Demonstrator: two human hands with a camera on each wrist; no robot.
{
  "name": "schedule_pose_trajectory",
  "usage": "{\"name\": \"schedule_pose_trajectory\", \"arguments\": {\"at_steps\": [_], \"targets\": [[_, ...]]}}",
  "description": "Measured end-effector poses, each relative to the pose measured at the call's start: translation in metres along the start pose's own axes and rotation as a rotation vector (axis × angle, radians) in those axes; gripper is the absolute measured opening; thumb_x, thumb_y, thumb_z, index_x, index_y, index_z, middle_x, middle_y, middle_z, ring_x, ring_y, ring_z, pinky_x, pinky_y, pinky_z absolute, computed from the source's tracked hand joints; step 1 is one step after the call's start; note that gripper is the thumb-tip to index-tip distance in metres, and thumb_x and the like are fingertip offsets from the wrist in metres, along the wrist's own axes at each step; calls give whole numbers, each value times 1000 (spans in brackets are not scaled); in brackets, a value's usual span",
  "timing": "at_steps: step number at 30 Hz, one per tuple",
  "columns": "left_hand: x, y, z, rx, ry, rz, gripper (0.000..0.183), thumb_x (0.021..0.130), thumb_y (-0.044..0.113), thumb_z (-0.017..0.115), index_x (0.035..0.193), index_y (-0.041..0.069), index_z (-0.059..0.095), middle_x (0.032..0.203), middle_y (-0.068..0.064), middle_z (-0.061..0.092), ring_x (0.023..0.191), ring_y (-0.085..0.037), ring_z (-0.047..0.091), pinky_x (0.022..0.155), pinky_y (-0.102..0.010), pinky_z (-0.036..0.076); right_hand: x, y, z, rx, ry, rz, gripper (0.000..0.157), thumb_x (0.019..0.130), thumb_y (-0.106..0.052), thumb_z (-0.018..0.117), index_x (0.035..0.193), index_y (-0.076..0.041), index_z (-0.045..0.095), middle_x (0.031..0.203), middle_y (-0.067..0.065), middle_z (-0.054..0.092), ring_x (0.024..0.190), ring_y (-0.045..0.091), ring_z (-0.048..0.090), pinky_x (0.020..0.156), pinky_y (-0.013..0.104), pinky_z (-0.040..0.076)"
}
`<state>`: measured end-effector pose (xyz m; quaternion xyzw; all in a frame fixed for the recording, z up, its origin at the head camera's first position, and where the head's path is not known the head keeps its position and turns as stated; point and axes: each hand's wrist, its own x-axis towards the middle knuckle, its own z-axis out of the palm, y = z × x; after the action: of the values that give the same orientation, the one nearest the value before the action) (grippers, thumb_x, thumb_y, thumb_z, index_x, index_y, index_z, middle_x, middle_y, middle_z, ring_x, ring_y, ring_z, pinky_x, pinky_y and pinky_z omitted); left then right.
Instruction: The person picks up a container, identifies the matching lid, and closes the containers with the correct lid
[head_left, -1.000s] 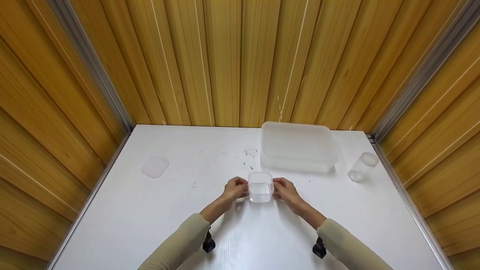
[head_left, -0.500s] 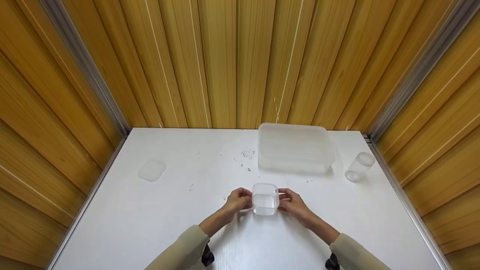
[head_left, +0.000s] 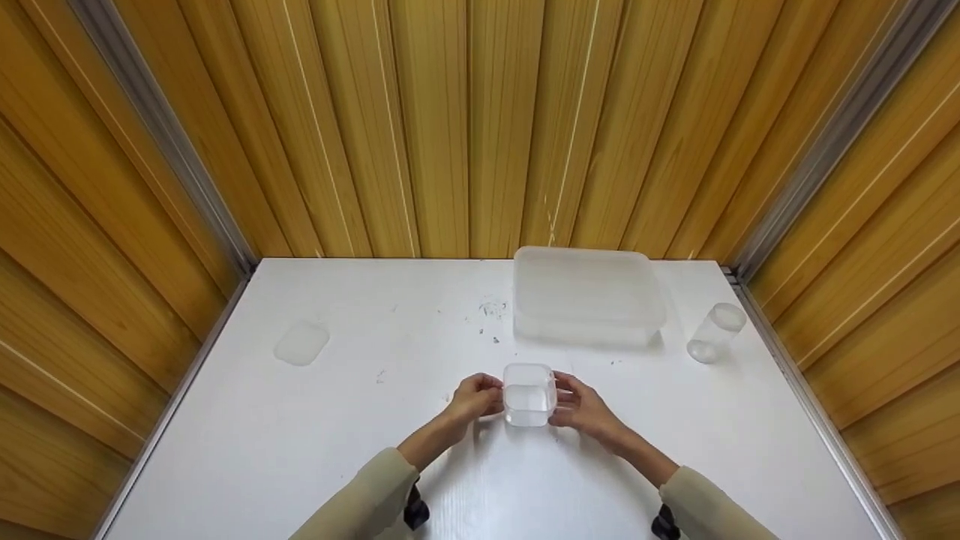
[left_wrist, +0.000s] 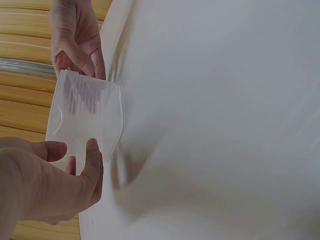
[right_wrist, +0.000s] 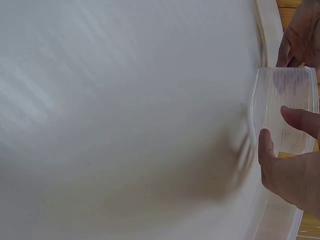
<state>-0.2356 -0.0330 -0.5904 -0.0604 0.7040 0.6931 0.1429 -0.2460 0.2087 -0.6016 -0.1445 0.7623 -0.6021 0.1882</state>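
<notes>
Between my two hands is a small clear square plastic container [head_left: 529, 395], its open top facing up in the head view. My left hand [head_left: 474, 400] holds its left wall with bent fingers. From the other side my right hand [head_left: 585, 409] holds the right wall, fingers spread along it. In the left wrist view the thumb and fingers of the left hand [left_wrist: 55, 182] lie against the ribbed side of the container [left_wrist: 87, 112]. The right wrist view has the right hand [right_wrist: 295, 167] at the opposite wall. Whether the container's base touches the table cannot be told.
A flat translucent lid [head_left: 302, 343] lies on the white table [head_left: 360, 450] at the left. Behind the hands stands a large frosted plastic tub [head_left: 589, 289]. A clear cylindrical jar [head_left: 716, 332] is at the far right. Wood-patterned walls [head_left: 442, 127] border the table.
The small container and both hands have come nearer to me and slightly right. My right fingers have spread more along its wall. The camera view has shifted a little too.
</notes>
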Motion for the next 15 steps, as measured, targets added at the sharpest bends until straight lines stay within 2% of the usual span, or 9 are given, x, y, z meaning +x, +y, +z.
{"name": "schedule_pose_trajectory", "arguments": {"at_steps": [8,15], "targets": [[2,-1,1,-10,-24,-6,28,91,2,56,116,-10,58,89,-1,57,78,-12,61,79,-28,60,2,3,1,17,-46,-15,92,82,2,78,156,8,24,155,38,33,133,54,50,100,41,57],[3,-1,1,-1,-22,-9,30,91,2,57,118,-11,58,89,0,57,78,-10,61,77,-25,58,4,6,1,-7,-37,-35,90,83,1,79,155,9,25,151,37,39,134,53,49,106,48,53]]}}
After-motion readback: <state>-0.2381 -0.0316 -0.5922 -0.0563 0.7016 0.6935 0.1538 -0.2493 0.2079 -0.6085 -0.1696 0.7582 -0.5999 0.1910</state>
